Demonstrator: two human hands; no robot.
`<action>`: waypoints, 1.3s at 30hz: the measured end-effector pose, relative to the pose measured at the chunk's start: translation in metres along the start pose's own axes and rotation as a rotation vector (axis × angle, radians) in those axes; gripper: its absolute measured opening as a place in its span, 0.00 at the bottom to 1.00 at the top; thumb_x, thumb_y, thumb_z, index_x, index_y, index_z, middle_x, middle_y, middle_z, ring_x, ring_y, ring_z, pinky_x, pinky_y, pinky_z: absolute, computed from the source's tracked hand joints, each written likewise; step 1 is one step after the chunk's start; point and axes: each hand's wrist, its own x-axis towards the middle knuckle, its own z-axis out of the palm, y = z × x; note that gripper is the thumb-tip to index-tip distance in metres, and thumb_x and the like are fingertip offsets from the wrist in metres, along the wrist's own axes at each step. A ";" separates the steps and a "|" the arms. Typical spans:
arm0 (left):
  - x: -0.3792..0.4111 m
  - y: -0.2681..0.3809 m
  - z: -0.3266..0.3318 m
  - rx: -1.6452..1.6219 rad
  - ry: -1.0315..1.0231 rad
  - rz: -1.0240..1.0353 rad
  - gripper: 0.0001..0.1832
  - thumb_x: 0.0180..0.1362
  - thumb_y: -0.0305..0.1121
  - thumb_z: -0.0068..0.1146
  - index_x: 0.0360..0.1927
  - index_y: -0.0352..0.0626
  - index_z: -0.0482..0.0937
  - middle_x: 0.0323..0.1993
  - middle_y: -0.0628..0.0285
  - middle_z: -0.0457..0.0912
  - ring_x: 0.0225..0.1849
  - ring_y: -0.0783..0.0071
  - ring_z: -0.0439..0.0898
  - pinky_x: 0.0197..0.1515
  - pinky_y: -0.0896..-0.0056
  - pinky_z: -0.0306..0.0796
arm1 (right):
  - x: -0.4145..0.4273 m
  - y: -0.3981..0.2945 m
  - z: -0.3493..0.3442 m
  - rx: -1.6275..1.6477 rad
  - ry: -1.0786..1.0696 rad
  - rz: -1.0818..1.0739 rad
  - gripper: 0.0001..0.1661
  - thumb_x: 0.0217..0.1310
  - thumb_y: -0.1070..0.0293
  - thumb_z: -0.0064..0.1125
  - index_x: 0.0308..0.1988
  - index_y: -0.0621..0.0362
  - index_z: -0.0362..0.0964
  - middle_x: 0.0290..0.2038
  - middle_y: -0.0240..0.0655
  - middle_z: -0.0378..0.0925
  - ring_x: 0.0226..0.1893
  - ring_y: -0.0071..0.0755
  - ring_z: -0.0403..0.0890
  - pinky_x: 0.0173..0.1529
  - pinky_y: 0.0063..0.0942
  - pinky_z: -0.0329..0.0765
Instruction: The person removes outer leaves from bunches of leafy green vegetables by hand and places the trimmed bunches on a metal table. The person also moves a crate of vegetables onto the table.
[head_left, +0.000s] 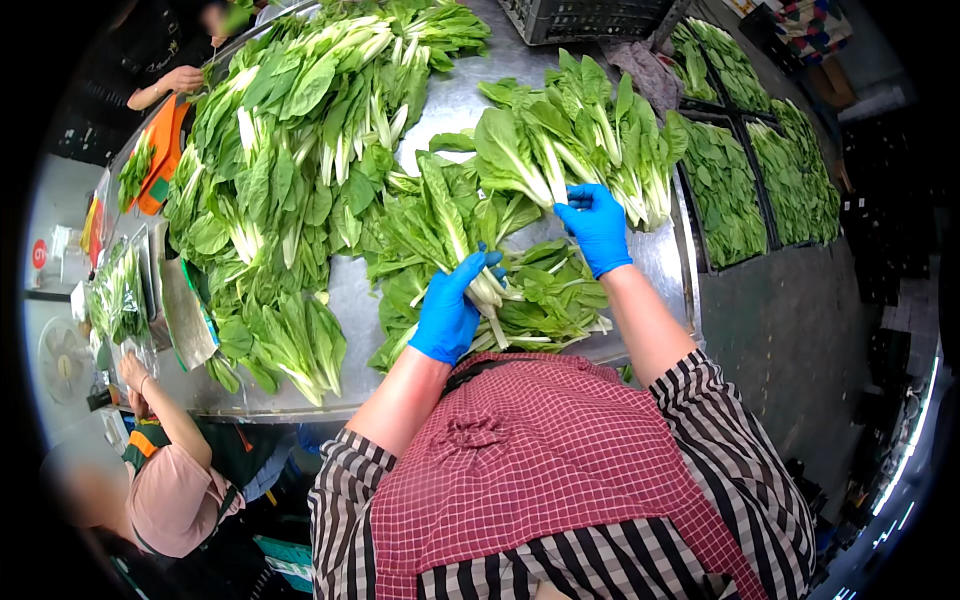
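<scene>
My left hand (452, 307), in a blue glove, grips a leafy green plant (448, 217) by its pale stems, with the leaves pointing up and away from me. My right hand (598, 227), gloved alike, pinches the stem base of another leafy green (517, 157) between thumb and fingers. Beyond the right hand lies a bunch of upright greens (637, 142) on the metal table (446, 97). Loose leaves and stems (555, 292) lie between my hands and the apron. A large heap of leafy greens (277, 150) covers the table's left part.
Black crates of greens (724, 191) stand at the right, beside the table. A black plastic crate (585, 22) and a crumpled cloth (645, 71) are at the far edge. Co-workers' hands are at the left, one near a bag of greens (120, 296), another by an orange scale (159, 161).
</scene>
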 end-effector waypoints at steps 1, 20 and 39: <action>0.003 0.001 0.003 0.006 -0.009 -0.002 0.19 0.61 0.37 0.55 0.52 0.38 0.72 0.44 0.54 0.79 0.43 0.64 0.78 0.50 0.63 0.72 | -0.008 -0.004 0.005 0.134 -0.021 0.083 0.18 0.47 0.73 0.68 0.40 0.61 0.73 0.31 0.32 0.77 0.30 0.23 0.76 0.33 0.21 0.76; 0.004 0.004 -0.028 -0.179 0.043 0.032 0.18 0.58 0.31 0.56 0.50 0.33 0.72 0.43 0.55 0.79 0.42 0.64 0.78 0.49 0.62 0.73 | -0.002 0.020 0.029 -0.766 -0.169 -0.200 0.17 0.48 0.55 0.65 0.37 0.52 0.76 0.38 0.41 0.76 0.40 0.50 0.78 0.45 0.42 0.75; -0.007 -0.002 -0.033 -0.042 0.047 0.016 0.18 0.59 0.36 0.57 0.50 0.40 0.73 0.42 0.58 0.80 0.43 0.65 0.79 0.46 0.63 0.74 | -0.096 -0.046 0.056 -0.280 -0.365 -0.832 0.10 0.52 0.70 0.61 0.38 0.53 0.76 0.33 0.36 0.77 0.29 0.37 0.79 0.33 0.30 0.75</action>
